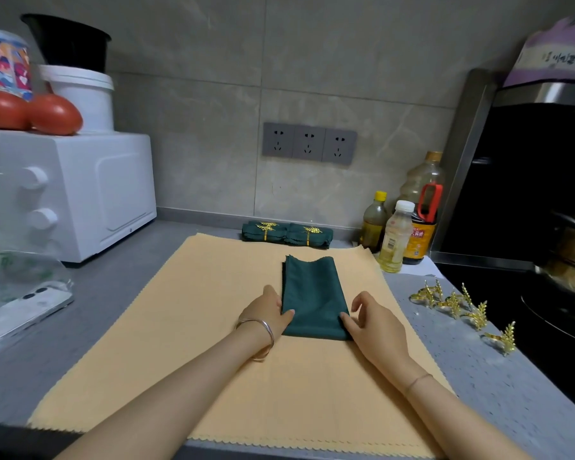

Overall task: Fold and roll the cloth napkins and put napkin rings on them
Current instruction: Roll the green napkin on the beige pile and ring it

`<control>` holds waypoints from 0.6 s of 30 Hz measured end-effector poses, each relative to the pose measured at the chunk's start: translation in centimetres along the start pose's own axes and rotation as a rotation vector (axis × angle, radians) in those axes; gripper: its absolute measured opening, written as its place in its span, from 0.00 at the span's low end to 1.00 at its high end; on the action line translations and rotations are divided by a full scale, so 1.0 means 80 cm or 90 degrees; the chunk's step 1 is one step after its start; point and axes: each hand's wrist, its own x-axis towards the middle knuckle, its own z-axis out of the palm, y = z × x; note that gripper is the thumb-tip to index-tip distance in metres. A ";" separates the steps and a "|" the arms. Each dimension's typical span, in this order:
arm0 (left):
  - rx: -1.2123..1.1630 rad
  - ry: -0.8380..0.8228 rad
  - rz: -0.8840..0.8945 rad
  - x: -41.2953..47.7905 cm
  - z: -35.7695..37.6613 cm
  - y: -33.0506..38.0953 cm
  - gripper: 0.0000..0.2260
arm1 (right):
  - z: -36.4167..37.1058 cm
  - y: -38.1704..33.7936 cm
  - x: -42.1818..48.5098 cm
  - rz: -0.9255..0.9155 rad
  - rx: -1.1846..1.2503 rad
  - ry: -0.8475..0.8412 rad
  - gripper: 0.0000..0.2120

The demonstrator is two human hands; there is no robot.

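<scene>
A dark green napkin (314, 293), folded into a long strip, lies on a tan cloth mat (186, 327) with its short end toward me. My left hand (271, 312) pinches the strip's near left edge, thumb on top. My right hand (372, 322) pinches the near right edge, thumb on the cloth. Two rolled green napkins (287, 234) with gold leaf rings lie side by side at the back by the wall. Several loose gold leaf napkin rings (458, 305) lie on the grey counter to the right.
A white microwave (80, 194) stands at the left, with tomatoes and tubs on top. A phone (24, 310) and a plastic bag lie in front of it. Oil and sauce bottles (399, 227) stand at the back right. A black stove with a steel pot (571, 257) fills the right.
</scene>
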 end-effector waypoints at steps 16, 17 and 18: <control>0.332 -0.207 0.242 -0.020 0.005 -0.002 0.29 | -0.012 0.007 -0.009 -0.265 -0.176 -0.257 0.25; 0.328 -0.206 0.240 -0.020 0.004 -0.001 0.29 | -0.011 0.002 -0.006 -0.255 -0.182 -0.228 0.24; 0.325 -0.203 0.239 -0.020 0.003 0.000 0.30 | -0.011 -0.002 -0.003 -0.249 -0.194 -0.207 0.23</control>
